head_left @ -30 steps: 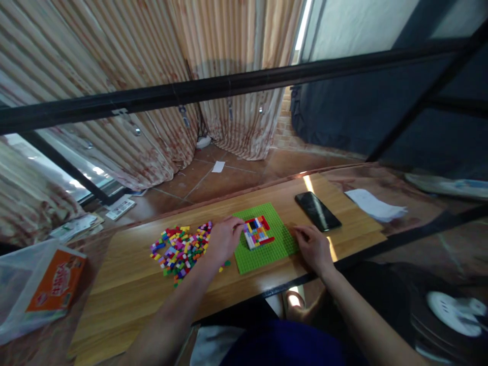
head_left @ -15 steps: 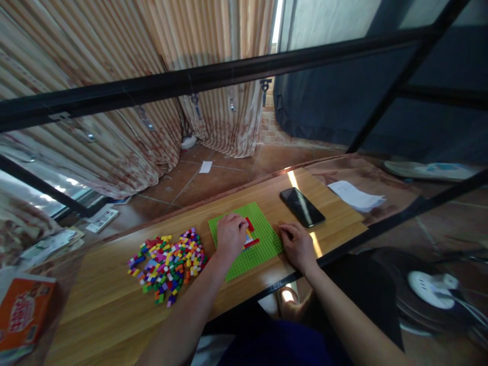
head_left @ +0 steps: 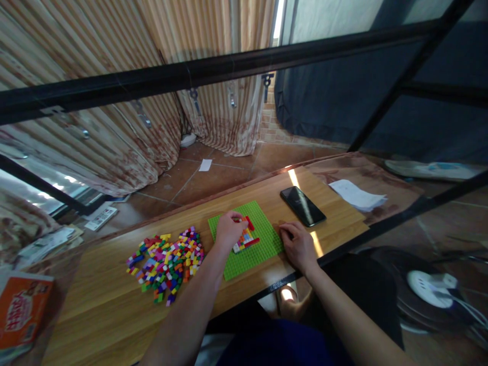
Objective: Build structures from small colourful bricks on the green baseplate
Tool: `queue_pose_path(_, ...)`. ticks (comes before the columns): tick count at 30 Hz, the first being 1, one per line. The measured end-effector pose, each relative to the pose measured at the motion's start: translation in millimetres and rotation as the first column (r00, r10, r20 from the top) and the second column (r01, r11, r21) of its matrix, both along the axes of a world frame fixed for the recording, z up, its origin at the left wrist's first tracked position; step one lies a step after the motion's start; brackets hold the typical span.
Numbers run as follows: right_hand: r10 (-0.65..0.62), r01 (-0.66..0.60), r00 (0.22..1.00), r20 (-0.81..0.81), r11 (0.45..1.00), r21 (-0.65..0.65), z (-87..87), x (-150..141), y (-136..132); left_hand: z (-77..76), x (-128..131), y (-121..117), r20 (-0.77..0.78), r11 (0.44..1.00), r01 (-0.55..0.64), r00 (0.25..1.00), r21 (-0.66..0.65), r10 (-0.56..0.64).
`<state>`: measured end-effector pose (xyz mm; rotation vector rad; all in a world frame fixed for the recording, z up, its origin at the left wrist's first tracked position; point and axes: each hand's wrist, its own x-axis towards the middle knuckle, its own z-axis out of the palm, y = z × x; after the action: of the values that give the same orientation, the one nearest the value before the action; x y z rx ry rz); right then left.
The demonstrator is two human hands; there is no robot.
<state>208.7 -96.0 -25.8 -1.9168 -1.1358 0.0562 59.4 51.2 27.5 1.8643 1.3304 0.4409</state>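
Note:
A green studded baseplate [head_left: 263,254] lies on the wooden table, bearing a patch of coloured toy bricks [head_left: 247,240] with red strips along two sides. My left hand [head_left: 229,230] is over the plate's left part, fingertips pinched at the patch's upper edge. Whatever those fingers hold is too small or hidden to make out. Curled beside the plate's right edge, my right hand [head_left: 298,245] rests on the table with nothing visible in it. A heap of small loose bricks [head_left: 170,262] in many colours spreads to the left of the plate.
A black phone [head_left: 303,206] lies beyond my right hand. White papers [head_left: 358,194] are at the table's right end. A dark metal bar [head_left: 213,66] crosses in front. An orange box [head_left: 23,310] stands at far left, a white power strip [head_left: 430,290] at right.
My left hand has shifted slightly left and back, uncovering more of the coloured brick patch. My right hand stays in place.

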Motion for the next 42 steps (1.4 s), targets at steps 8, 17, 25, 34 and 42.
queue_pose_path(8,0.010,-0.010,1.000,0.024,1.000,-0.003,-4.0,1.9,-1.0,-11.0,6.1,12.9,0.049,0.983,0.037,0.998,-0.179,-0.029)
queue_pose_path(17,0.015,-0.012,0.996,0.090,0.999,-0.034,-9.8,4.5,-2.6,-1.3,0.7,-2.3,0.057,1.000,0.021,0.998,-0.004,-0.021)
queue_pose_path(25,0.001,0.004,0.993,0.122,0.999,-0.040,-12.0,6.3,-3.9,13.2,-45.2,-23.8,0.087,0.960,-0.015,0.996,0.279,-0.010)
queue_pose_path(34,-0.016,0.023,0.986,0.163,0.999,-0.039,-14.8,9.0,-4.9,-2.3,-169.7,-28.1,0.038,0.910,-0.202,0.979,0.362,0.202)
queue_pose_path(42,-0.018,0.028,0.981,0.195,0.998,-0.047,-14.6,9.0,-6.3,-10.1,-220.8,-30.5,-0.127,0.859,-0.184,0.953,0.478,0.275)
